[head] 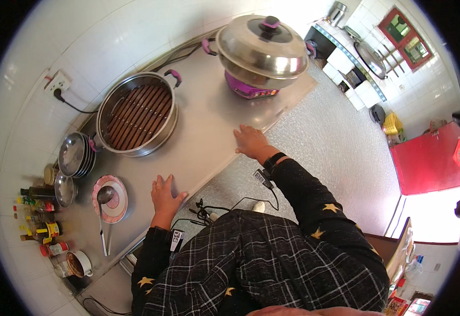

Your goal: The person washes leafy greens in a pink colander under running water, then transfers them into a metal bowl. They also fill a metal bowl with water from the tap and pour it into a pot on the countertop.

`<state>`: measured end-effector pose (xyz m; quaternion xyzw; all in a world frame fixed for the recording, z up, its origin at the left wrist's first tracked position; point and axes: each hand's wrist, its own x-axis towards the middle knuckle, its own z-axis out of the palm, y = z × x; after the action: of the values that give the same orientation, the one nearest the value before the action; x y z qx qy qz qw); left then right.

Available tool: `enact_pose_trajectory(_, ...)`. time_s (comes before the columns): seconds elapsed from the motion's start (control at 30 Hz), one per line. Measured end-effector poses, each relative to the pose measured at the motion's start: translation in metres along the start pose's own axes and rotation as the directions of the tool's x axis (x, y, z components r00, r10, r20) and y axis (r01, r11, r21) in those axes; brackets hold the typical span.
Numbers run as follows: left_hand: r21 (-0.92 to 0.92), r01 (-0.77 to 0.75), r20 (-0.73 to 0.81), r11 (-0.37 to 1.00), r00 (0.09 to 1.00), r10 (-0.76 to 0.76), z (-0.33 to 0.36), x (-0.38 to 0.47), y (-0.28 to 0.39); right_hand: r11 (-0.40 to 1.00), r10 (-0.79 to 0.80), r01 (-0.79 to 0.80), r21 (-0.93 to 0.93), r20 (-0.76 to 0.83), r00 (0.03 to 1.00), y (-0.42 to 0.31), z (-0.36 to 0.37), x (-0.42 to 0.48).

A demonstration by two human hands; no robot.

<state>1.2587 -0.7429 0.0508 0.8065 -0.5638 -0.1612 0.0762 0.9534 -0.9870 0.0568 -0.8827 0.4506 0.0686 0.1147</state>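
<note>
My left hand rests near the front edge of the steel counter, fingers spread and holding nothing. My right hand is by the same edge farther right, also bare, with its fingers apart. Ahead of the hands stands a round metal steamer tier with a brown slatted rack inside and purple-trimmed handles. Beyond my right hand is a lidded electric steamer pot with a purple base. Left of my left hand, a metal ladle lies across a pink-rimmed plate.
Stacked metal bowls and several condiment bottles line the wall at left, near a white enamel mug. A black plug sits in the wall socket. Cables hang before my body. A red panel stands at far right.
</note>
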Motion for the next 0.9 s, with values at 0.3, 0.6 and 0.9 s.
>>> enact_pose_trajectory(0.3, 0.215, 0.147, 0.281, 0.965, 0.938, -0.205, -0.02, 0.019, 0.046, 0.963, -0.248, 0.244, 0.113, 0.021, 0.968, 0.051, 0.005, 0.001)
enact_pose_trajectory(0.6, 0.224, 0.172, 0.271, 0.959, 0.935, -0.231, -0.003, 0.027, 0.027, 0.933, -0.291, 0.299, 0.201, -0.072, 0.954, 0.119, 0.019, 0.001)
enact_pose_trajectory(0.9, 0.135, 0.161, 0.22, 0.978, 0.957, -0.188, -0.004, 0.019, 0.027, 0.845, -0.382, 0.418, 0.332, -0.171, 0.908, 0.153, 0.012, 0.012)
